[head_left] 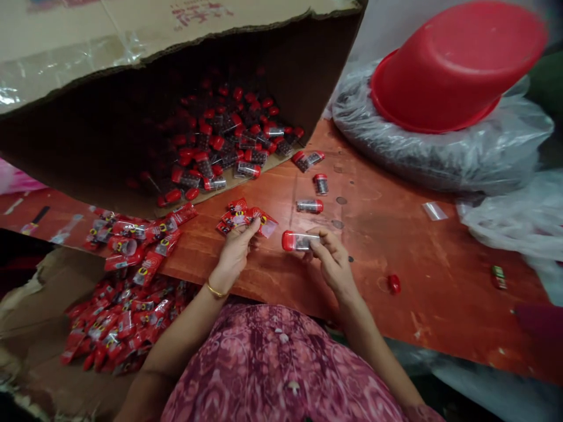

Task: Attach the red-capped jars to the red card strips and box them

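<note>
Red-capped vial (301, 240) is gripped in the right hand (333, 262), just above the surface (396, 234). The left hand (234, 251) pinches a small fan of red sachets (246, 218). Much looks done: filled sachets (132, 237) are heaped at the near left, with more in a lower carton (39, 281). Much seems left, since the tipped box (109, 135) at the far left holds dozens of vials. About four loose vials (309, 206) lie between the box and the hands, and one stray red cap (394, 283) lies to the right.
</note>
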The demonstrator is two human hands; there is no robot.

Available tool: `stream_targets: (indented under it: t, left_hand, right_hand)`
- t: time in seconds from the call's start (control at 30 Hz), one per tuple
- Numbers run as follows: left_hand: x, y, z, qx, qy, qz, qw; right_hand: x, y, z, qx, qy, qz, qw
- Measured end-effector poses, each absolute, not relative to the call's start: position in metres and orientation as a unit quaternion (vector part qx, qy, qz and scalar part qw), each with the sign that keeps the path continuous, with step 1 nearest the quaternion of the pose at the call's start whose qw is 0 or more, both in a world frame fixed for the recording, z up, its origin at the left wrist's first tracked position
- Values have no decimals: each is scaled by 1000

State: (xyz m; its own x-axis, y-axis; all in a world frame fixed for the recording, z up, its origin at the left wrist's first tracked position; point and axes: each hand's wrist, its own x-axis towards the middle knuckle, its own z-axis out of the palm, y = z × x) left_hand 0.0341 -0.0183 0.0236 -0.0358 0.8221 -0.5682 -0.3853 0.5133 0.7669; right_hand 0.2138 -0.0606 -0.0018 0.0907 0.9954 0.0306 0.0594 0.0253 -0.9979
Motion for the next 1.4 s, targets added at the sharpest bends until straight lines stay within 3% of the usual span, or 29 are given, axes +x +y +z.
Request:
stream_targets:
  t: [0.4, 0.8, 1.03, 1.4]
  left_hand:
    - [33, -26, 17, 327, 576, 434, 610]
    - [52, -35, 13, 273, 506, 476, 666]
    - [52, -31, 13, 213, 474, 496, 696]
    - [53, -35, 11, 292, 426, 532, 672]
  right_hand:
    - [201, -67, 8, -525, -522, 431, 516]
    - [174, -67, 2, -523, -396, 453, 603]
    - [165, -65, -4, -511, -416, 513, 551]
    - [155, -60, 0, -485, -401, 549, 549]
